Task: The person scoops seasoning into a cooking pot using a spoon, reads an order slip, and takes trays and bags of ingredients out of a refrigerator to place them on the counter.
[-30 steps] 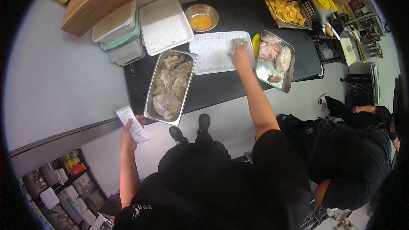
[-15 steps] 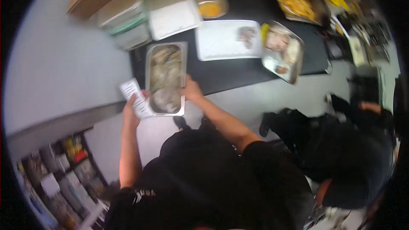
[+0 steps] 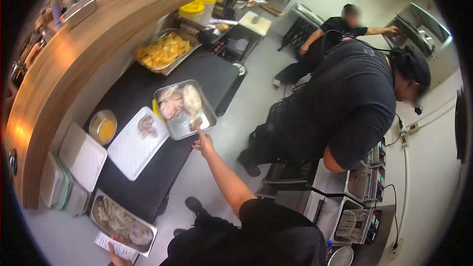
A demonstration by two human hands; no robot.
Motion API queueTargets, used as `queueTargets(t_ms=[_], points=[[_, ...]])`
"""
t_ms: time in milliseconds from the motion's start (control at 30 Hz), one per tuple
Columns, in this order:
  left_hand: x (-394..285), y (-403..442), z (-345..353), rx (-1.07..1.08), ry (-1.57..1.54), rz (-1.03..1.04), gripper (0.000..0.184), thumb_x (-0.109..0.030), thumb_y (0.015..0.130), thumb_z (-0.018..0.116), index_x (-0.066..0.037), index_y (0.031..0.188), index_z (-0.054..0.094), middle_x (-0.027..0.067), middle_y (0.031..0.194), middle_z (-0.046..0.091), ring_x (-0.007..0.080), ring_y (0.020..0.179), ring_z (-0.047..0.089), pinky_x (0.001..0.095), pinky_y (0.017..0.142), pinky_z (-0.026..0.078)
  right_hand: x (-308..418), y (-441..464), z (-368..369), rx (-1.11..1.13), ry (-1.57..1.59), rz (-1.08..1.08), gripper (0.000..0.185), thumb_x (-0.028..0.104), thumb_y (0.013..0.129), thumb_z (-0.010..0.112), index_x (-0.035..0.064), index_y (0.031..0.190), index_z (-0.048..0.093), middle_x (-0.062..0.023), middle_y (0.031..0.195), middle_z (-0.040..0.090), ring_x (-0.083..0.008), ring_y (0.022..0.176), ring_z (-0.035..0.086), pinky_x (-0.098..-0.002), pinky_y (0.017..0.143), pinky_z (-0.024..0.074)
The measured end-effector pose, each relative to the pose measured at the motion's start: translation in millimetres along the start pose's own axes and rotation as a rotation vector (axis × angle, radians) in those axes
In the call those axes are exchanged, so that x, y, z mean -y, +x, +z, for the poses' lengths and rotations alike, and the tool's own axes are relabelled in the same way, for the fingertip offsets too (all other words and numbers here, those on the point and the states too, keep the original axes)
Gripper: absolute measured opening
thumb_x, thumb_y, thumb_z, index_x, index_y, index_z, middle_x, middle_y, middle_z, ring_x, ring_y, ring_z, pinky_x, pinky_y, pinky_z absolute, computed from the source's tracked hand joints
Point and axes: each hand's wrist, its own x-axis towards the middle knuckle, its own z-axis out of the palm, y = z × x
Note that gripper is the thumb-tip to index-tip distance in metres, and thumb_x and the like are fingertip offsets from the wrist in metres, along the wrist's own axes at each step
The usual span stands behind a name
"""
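One desk (image 3: pixel 130 93) lies left of centre; one steel pan (image 3: pixel 153 239) sits lower left, one steel tray (image 3: pixel 181 123) at centre. Right hand (image 3: pixel 203 144), fingers spread, is by the tray's lower edge; left hand (image 3: pixel 119 259) holds one paper slip (image 3: pixel 104 241) by the pan.

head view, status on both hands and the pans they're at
Left hand holding paper slip beside long steel pan. Right hand open near rim of raw-meat pan, contact unclear. Nothing visibly in the way.

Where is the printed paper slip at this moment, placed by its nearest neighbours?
In the head view, the printed paper slip is at the lower left, in the left hand, along the lower edge of the long metal tray.
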Motion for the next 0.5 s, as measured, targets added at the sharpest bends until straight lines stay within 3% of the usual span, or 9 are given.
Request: queueTargets(t_ms=[33, 133, 167, 300, 367, 400, 433, 467, 500], points=[[-5.0, 1.0, 15.1, -0.011, -0.015, -0.018, 0.047, -0.037, 0.097, 0.041, -0.003, 0.129, 0.045, 0.0139, 0.125, 0.054, 0.0266, 0.115, 0.051, 0.0372, 0.101, 0.037, 13.5, 8.3, -0.4, 0.001, 0.031, 0.063, 0.078, 0.053, 0.071, 0.072, -0.0035, 0.119, 0.045, -0.0139, 0.102, 0.049, -0.0242, 0.090, 0.050, -0.0427, 0.068, 0.0555], [-9.0, 14.1, 35.9, 0.040, -0.006, -0.025, 0.047, -0.037, 0.098, 0.041, -0.002, 0.130, 0.044, 0.0150, 0.128, 0.052, 0.0288, 0.116, 0.050, 0.0387, 0.103, 0.035, -0.2, 61.5, 1.1, 0.077, -0.050, 0.110, 0.071, 0.045, 0.073, 0.072, 0.0032, 0.124, 0.045, -0.0135, 0.106, 0.047, -0.0270, 0.095, 0.048, -0.0450, 0.071, 0.0547], [-12.0, 16.6, 43.4, 0.104, 0.007, -0.021, 0.047, -0.036, 0.098, 0.041, -0.002, 0.130, 0.044, 0.0152, 0.130, 0.050, 0.0296, 0.117, 0.049, 0.0394, 0.103, 0.035, 3.5, 60.9, 1.8, 0.014, -0.109, 0.130, 0.056, 0.034, 0.076, 0.066, 0.0089, 0.122, 0.047, -0.0126, 0.108, 0.049, -0.0283, 0.091, 0.051, -0.0474, 0.072, 0.0540], [-33.9, 3.8, 74.8, 0.245, 0.201, 0.082, 0.046, -0.039, 0.097, 0.040, -0.003, 0.126, 0.046, 0.0140, 0.133, 0.049, 0.0297, 0.121, 0.047, 0.0402, 0.103, 0.034, 5.9, 55.2, -7.4, 0.111, 0.058, 0.208, 0.046, 0.025, 0.080, 0.058, 0.0052, 0.121, 0.047, -0.0146, 0.116, 0.049, -0.0316, 0.089, 0.054, -0.0496, 0.070, 0.0538], [-45.9, -4.9, 79.2, 0.226, 0.222, 0.073, 0.047, -0.039, 0.098, 0.039, -0.002, 0.127, 0.046, 0.0140, 0.133, 0.049, 0.0295, 0.121, 0.047, 0.0397, 0.103, 0.034, -6.1, 56.3, -12.5, 0.008, 0.274, 0.180, 0.043, 0.018, 0.081, 0.051, 0.0028, 0.121, 0.047, -0.0145, 0.117, 0.051, -0.0334, 0.092, 0.056, -0.0527, 0.068, 0.0529], [-55.6, -16.2, 90.2, 0.199, 0.228, 0.063, 0.048, -0.039, 0.098, 0.039, -0.002, 0.128, 0.045, 0.0140, 0.133, 0.049, 0.0294, 0.121, 0.047, 0.0393, 0.102, 0.034, -9.1, 48.8, -13.9, -0.047, 0.415, 0.089, 0.040, 0.019, 0.082, 0.053, 0.0042, 0.119, 0.050, -0.0145, 0.110, 0.056, -0.0316, 0.086, 0.059, -0.0531, 0.067, 0.0523], [-60.7, -28.6, 100.9, 0.265, 0.202, 0.085, 0.055, -0.036, 0.098, 0.036, 0.004, 0.134, 0.039, 0.0168, 0.136, 0.045, 0.0296, 0.129, 0.040, 0.0398, 0.108, 0.028, -13.5, 40.7, -15.5, -0.097, 0.546, 0.006, 0.036, 0.021, 0.083, 0.055, 0.0056, 0.116, 0.053, -0.0145, 0.102, 0.060, -0.0298, 0.079, 0.061, -0.0536, 0.066, 0.0517], [-59.5, -12.1, 74.9, 0.394, 0.195, 0.056, 0.056, -0.038, 0.097, 0.036, 0.003, 0.135, 0.039, 0.0155, 0.139, 0.042, 0.0299, 0.131, 0.037, 0.0404, 0.109, 0.028, -10.1, 39.2, -18.4, -0.189, 0.521, -0.041, 0.035, 0.023, 0.086, 0.054, 0.0034, 0.116, 0.053, -0.0135, 0.100, 0.061, -0.0276, 0.078, 0.060, -0.0479, 0.062, 0.0521], [-55.8, -7.0, 65.8, 0.311, 0.214, 0.106, 0.055, -0.037, 0.097, 0.037, 0.003, 0.135, 0.039, 0.0153, 0.140, 0.041, 0.0291, 0.132, 0.036, 0.0414, 0.108, 0.029, -22.4, 55.6, -22.0, -0.116, 0.434, -0.177, 0.035, 0.027, 0.088, 0.054, 0.0030, 0.114, 0.053, -0.0126, 0.097, 0.061, -0.0266, 0.077, 0.060, -0.0456, 0.061, 0.0507]])
